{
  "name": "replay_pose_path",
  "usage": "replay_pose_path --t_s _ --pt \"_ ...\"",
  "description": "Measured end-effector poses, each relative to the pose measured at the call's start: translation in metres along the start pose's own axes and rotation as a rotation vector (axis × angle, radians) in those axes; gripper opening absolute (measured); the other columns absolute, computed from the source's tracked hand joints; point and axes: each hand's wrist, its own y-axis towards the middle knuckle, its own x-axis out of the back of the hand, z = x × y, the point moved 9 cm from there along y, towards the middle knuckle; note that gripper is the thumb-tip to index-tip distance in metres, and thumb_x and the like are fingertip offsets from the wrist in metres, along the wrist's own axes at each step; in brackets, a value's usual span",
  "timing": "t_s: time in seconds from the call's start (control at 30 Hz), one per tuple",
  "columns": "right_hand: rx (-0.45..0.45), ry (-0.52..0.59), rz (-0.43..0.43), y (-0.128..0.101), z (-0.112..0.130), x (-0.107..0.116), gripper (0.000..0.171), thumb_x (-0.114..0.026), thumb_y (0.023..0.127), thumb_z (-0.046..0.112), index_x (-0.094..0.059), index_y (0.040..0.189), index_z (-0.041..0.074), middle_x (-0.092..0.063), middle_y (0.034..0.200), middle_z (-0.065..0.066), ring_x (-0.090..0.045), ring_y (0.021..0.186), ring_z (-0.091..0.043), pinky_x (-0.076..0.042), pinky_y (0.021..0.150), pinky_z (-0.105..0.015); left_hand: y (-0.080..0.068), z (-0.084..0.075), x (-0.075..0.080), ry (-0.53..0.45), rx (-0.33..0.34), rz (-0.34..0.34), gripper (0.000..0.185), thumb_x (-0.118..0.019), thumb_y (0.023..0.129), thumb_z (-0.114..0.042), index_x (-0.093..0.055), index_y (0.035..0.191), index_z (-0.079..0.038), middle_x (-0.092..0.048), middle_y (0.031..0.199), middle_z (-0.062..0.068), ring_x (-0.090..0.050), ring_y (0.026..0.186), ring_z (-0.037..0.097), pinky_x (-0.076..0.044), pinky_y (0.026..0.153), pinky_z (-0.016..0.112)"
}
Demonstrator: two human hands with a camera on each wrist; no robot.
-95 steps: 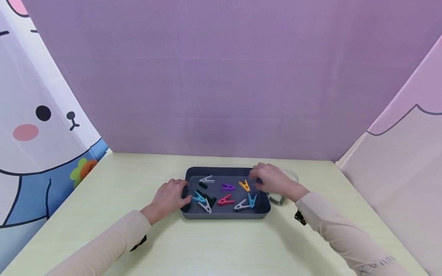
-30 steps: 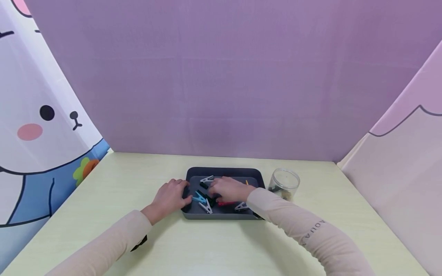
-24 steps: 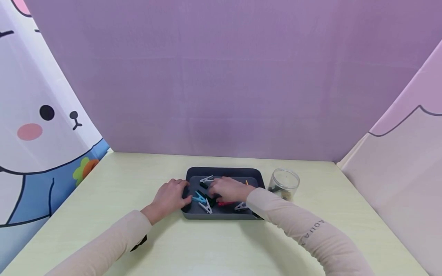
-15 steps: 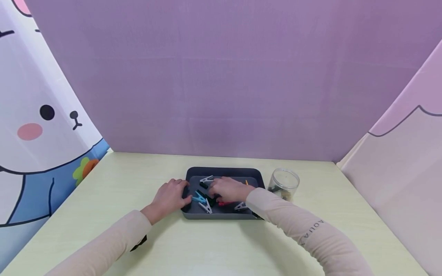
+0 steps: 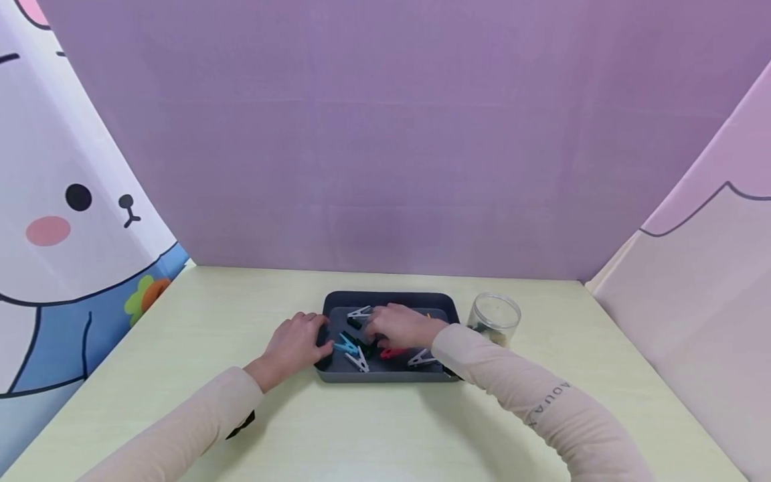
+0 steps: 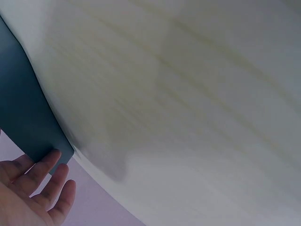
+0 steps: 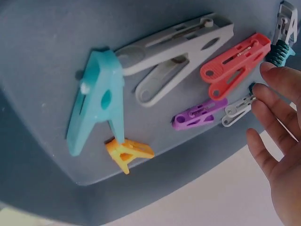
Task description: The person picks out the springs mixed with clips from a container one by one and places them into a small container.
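A dark grey tray (image 5: 391,376) holds several plastic clips. My left hand (image 5: 295,341) grips its left end, thumb at the near side and fingertips against the far corner in the left wrist view. My right hand (image 5: 400,327) reaches into the tray's middle, thumb and fingers apart, nothing visible between them. Right by its thumb is a dark green ridged piece (image 7: 280,52); a red clip (image 7: 235,66), a purple clip (image 7: 200,114) and a small white clip (image 7: 236,110) lie nearby. Toward the tray's right end are a grey clip (image 7: 176,52), a turquoise clip (image 7: 99,99) and a yellow-orange clip (image 7: 128,153).
A clear round jar (image 5: 496,318) with dark and brownish things in it stands right of the tray, behind my right sleeve (image 5: 530,381). The pale wooden table (image 5: 361,435) ends at a purple cloth (image 5: 385,147). A blue clip (image 5: 346,343) lies near my left thumb.
My right hand has moved left from the tray's right end to its middle, uncovering the jar. Over the last second it has barely moved. My left hand stays on the tray.
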Motion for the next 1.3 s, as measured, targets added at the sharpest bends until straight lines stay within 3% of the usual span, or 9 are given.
replay_pose_path --t_s 0.5,0.77,1.3 --pt "-0.05 0.024 -0.051 -0.025 -0.02 0.024 0.013 -0.066 0.082 0.02 -0.067 0.095 0.02 -0.062 0.093 0.007 -0.053 0.087 -0.009 -0.047 0.076 -0.027 0.001 0.0 0.0 -0.014 -0.006 -0.006 0.044 -0.066 0.077 -0.039 -0.062 0.107 -0.008 -0.065 0.105 0.01 -0.058 0.09 0.026 -0.051 0.075 0.04" --pt "-0.12 0.04 -0.052 -0.044 -0.035 0.032 0.014 -0.069 0.08 0.02 -0.067 0.093 0.021 -0.062 0.092 0.008 -0.053 0.089 -0.012 -0.046 0.08 -0.033 0.001 0.0 0.001 -0.006 -0.001 -0.001 0.043 -0.067 0.077 -0.038 -0.062 0.106 -0.008 -0.066 0.103 0.009 -0.058 0.088 0.025 -0.051 0.073 0.04" --pt "-0.192 0.071 -0.121 -0.083 -0.065 0.049 0.013 -0.07 0.077 0.015 -0.066 0.089 0.014 -0.062 0.087 0.003 -0.056 0.084 -0.014 -0.049 0.075 -0.033 0.001 0.0 0.002 -0.003 -0.006 -0.004 0.042 -0.066 0.077 -0.039 -0.063 0.106 -0.008 -0.065 0.103 0.009 -0.058 0.089 0.025 -0.05 0.073 0.04"
